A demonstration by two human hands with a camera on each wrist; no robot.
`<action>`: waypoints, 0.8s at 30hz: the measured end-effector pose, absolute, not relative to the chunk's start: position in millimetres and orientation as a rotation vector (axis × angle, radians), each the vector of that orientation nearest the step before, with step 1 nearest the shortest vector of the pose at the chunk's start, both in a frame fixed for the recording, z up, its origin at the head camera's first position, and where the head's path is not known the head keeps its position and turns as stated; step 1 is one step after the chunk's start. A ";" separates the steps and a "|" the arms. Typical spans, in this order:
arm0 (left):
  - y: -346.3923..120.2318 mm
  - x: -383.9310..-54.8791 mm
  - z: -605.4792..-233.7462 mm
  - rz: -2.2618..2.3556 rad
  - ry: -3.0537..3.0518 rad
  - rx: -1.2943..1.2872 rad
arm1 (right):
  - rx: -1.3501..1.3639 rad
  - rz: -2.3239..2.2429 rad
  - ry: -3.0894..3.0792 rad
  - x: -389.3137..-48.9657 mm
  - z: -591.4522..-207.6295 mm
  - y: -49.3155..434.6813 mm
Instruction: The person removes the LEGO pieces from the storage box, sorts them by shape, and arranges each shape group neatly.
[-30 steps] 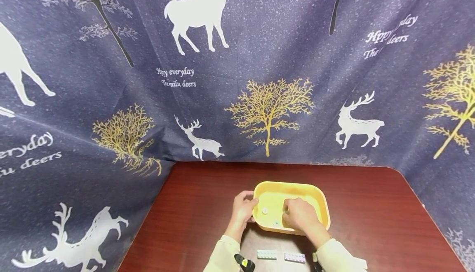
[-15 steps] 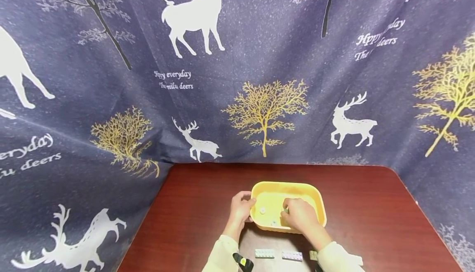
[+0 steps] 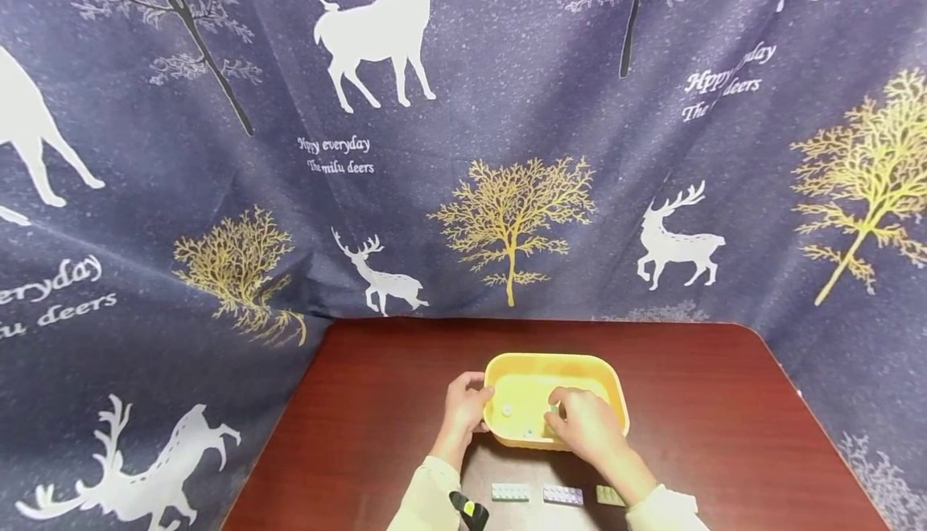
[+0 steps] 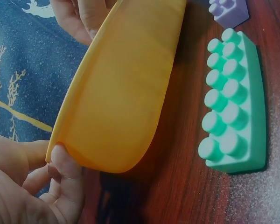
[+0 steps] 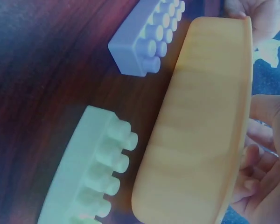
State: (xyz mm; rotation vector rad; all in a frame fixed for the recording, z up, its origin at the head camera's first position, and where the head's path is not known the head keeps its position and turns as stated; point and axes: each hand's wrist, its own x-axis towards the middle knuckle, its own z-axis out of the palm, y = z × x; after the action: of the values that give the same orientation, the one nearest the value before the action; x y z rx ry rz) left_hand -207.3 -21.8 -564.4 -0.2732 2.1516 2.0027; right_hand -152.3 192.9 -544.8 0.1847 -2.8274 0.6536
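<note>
A yellow tub [image 3: 512,439] sits on the table in the head view. My left hand [image 3: 461,404] grips its left end, with the thumb at the rim and fingers outside, as the left wrist view shows. My right hand [image 3: 588,425] reaches over the near side into the tub with curled fingers, pinching a small greenish piece [image 3: 554,409] that is mostly hidden. Inside the tub lie a small white round piece [image 3: 507,410] and a small bluish-white piece [image 3: 529,433]. The tub's wall [image 5: 196,121] hides the inside in both wrist views.
In front of the tub, a mint-green building block [image 4: 235,107], a purple block [image 3: 562,495] and a pale yellow-green block [image 5: 81,163] form a row on the red-brown table [image 3: 391,370]. A dark blue deer-print cloth [image 3: 405,193] hangs behind the table.
The whole head view has shifted slightly left. My right hand has risen a little inside the tub, and the yellow-green block now shows beside the right sleeve. My left hand keeps its grip.
</note>
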 end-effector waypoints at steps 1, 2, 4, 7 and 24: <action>-21.5 -207.6 -563.9 2.002 2.151 -0.275 | 0.184 0.651 -2.816 -151.1 -544.0 193.3; -21.2 -207.8 -563.6 2.001 2.154 -0.274 | 0.183 0.652 -2.804 -150.0 -543.1 193.6; -20.7 -208.0 -562.8 2.000 2.155 -0.277 | 0.182 0.654 -2.783 -147.7 -540.8 193.9; -20.5 -207.9 -563.4 1.999 2.150 -0.281 | 0.178 0.666 -2.768 -143.3 -536.2 193.4; -22.9 -208.3 -567.5 2.020 2.129 -0.252 | 0.252 0.695 -2.657 -110.4 -529.4 182.8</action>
State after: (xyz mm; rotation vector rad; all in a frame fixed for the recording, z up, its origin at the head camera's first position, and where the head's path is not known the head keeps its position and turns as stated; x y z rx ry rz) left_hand -208.3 -22.9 -567.5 -0.2518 2.1295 2.0204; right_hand -110.4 182.8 -529.4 0.2524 -2.6574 0.6950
